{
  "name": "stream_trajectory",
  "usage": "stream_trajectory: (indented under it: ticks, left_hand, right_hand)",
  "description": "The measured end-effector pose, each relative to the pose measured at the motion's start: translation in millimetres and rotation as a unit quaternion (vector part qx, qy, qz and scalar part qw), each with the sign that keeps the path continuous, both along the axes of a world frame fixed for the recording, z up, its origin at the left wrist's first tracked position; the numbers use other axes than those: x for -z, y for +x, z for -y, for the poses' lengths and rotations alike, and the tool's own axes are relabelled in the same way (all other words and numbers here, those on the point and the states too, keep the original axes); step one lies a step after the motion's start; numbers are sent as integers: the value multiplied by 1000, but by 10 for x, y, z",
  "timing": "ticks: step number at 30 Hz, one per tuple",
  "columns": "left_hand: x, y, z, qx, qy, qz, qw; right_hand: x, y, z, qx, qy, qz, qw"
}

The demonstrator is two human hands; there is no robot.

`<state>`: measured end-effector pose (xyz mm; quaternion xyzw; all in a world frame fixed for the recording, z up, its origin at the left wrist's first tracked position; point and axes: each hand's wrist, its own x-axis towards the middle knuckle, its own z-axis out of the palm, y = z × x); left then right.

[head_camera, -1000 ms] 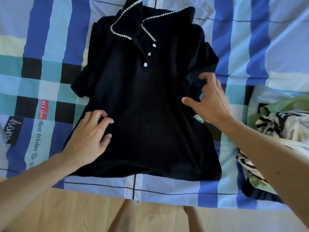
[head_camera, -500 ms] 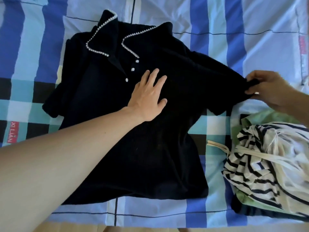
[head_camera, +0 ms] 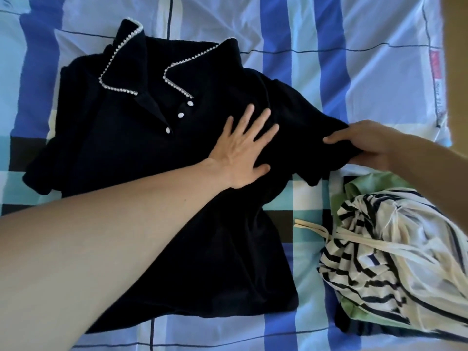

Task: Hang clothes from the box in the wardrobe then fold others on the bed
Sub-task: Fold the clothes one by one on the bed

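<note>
One illegible red label (head_camera: 436, 65) on bedsheet (head_camera: 316, 26)

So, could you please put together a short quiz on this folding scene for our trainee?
1. True or false: the left hand lies flat, fingers spread, on the black shirt.
2. What does the right hand grip? A) nothing B) the shirt's sleeve C) the shirt's bottom edge
3. How many white buttons show on the shirt's front?

Key: 1 true; 2 B; 3 three.
</note>
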<state>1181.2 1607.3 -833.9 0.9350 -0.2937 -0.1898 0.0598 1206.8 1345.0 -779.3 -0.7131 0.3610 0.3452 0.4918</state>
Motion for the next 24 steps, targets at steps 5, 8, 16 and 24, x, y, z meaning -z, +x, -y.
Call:
stream_trajectory:
  ticks: [5,8,16,24]
  left_hand:
    - [-27,-136,77,-25,26,-85,996]
    - [-175,-308,-195,-106,-97,-70,987]
    - [-223,-611,-1873,-333,-148,137,921]
    - [-6,-535,-2897,-608,-48,8,793]
  right_hand:
    - [-407,133,-485,12,86,101,991]
    - [-702,222,-986,-15,152,156,976]
    - [-148,186,-1784,-264,-46,254,929]
    - [193,-287,-1951,-402,-192,203,872]
